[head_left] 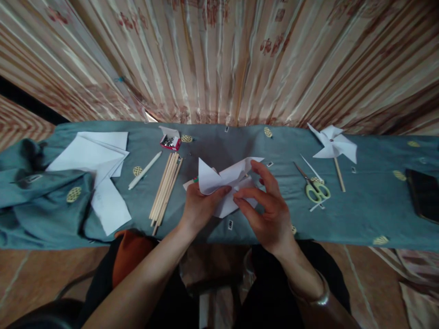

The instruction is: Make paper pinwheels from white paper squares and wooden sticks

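A white sheet of paper (222,178), partly folded with points standing up, lies in the middle of the table. My left hand (199,205) grips its left part, thumb on top and fingers wrapped under. My right hand (269,208) pinches the paper's right side between thumb and fingers. Something small and red-green shows by my left fingers, too small to name.
Blue-grey cloth (360,214) covers the table. Left: white paper sheets (92,157), a white pen (144,171), wooden sticks (166,189), a red box of pins (170,140). Right: green-handled scissors (315,187), a finished paper pinwheel (334,145), a dark phone (425,194). A striped curtain hangs behind.
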Tool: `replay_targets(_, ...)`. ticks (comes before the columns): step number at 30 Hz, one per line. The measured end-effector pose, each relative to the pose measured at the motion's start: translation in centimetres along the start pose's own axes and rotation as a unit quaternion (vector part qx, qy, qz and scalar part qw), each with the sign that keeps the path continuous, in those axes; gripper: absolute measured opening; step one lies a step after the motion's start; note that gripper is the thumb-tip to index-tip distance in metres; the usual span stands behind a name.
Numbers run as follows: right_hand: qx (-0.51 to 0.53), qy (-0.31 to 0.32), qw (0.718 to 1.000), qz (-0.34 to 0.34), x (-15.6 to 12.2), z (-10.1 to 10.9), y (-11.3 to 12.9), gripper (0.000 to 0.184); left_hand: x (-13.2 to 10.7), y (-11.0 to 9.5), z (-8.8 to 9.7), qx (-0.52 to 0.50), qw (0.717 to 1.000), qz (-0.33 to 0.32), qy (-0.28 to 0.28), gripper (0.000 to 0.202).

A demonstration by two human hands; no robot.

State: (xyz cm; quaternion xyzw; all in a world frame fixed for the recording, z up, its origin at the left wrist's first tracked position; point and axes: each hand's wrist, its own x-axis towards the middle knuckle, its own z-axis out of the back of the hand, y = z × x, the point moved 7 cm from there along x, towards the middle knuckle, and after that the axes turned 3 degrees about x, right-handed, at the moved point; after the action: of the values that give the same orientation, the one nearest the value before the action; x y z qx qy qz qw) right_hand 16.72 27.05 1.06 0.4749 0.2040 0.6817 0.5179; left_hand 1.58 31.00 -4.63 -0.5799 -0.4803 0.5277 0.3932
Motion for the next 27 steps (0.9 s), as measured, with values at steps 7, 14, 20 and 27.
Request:
replay_targets(7, 0.04, 0.007, 0.999, -0.029, 0.1, -0.6, -1.5, 0.01, -0.4, 0.3, 0.0, -0.042, 0.999, 0.033, 0.01, 0.022)
replay_targets(14, 0.087, 0.026, 0.994, -0.068, 0.1, -0.7, -2.4, 0.009, -0.7, 0.4, -0.1, -0.057, 0.997, 0.048, 0.021, 0.023)
replay_targets(20, 0.128, 0.031, 0.986, -0.1, 0.0, -0.8, -3.0, 0.008, -1.0, 0.2, -0.3, -0.056, 0.996, 0.058, 0.032, 0.024)
replay_targets(27, 0.166, 0.035, 0.977, -0.131, -0.1, -1.0, -3.7, 0.008, -0.7, 0.2, -0.2, -0.041, 0.998, 0.028, 0.036, 0.02)
